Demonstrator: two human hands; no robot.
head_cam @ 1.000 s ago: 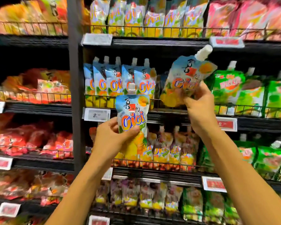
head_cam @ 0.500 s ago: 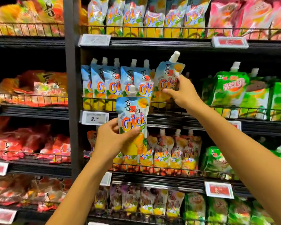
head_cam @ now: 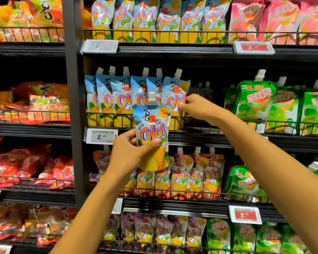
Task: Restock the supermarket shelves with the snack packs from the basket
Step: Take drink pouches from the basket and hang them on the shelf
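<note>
My left hand (head_cam: 128, 153) grips a blue-and-yellow spouted snack pouch (head_cam: 152, 129) upright in front of the middle shelf, thumb across its lower front. My right hand (head_cam: 200, 109) reaches to the shelf and pinches the right edge of another pouch of the same kind (head_cam: 173, 92). That pouch stands upright at the right end of a row of like pouches (head_cam: 117, 99), behind the wire rail (head_cam: 103, 114). The basket is out of view.
Right of the row is a dark gap (head_cam: 209, 107) with a few pouches further back, then green pouches (head_cam: 255, 103). A price tag (head_cam: 101, 136) hangs on the shelf edge. A black upright post (head_cam: 72, 107) borders the bay on the left. Other shelves are full.
My right hand has carried its pouch from a tilted position in the air down and left into the row, where it now stands upright. My left hand has kept its pouch nearly still.
</note>
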